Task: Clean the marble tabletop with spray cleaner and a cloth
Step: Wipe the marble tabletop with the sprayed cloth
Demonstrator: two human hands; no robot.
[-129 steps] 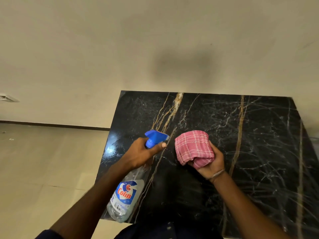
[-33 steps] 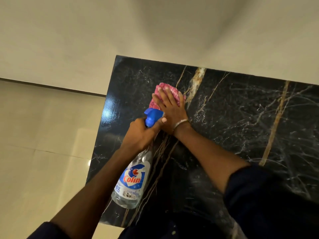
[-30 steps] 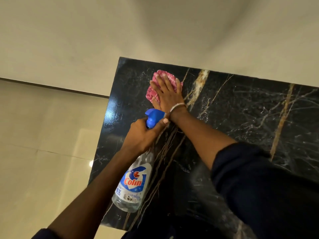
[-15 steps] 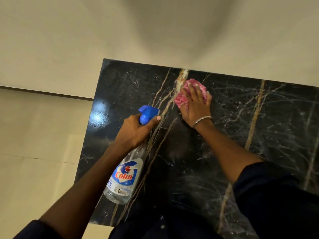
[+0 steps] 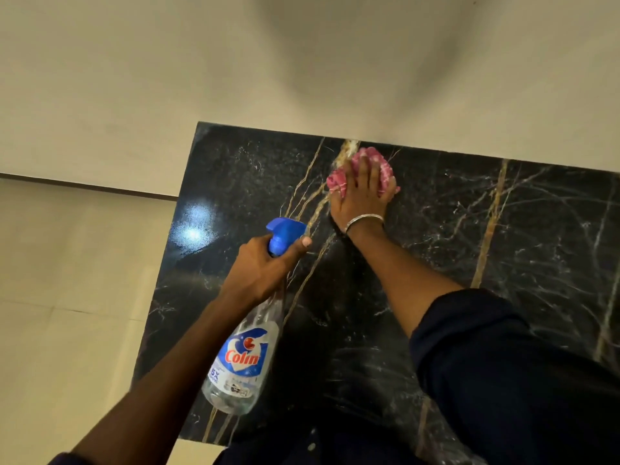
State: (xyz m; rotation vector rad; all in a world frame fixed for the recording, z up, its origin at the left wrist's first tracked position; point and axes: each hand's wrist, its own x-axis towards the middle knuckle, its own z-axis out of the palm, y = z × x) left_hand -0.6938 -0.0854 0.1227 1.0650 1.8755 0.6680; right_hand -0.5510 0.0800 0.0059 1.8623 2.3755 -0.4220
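A black marble tabletop (image 5: 503, 250) with gold and white veins fills the lower right. My left hand (image 5: 258, 273) grips the neck of a clear spray bottle (image 5: 241, 360) with a blue trigger head and a Colin label, held tilted above the table's left part. My right hand (image 5: 360, 193) lies flat with straight fingers on a bunched pink checked cloth (image 5: 339, 178), pressing it onto the marble near the far edge. Most of the cloth is hidden under the hand.
A cream wall (image 5: 302, 62) rises directly behind the table's far edge. Pale floor tiles (image 5: 67, 313) lie to the left, below the table's left edge. A light glare (image 5: 193, 226) shows on the marble's left side.
My right hand has slid the pink cloth across the far part of the marble, from the far left corner toward the middle by the gold vein. The left hand keeps holding the bottle.
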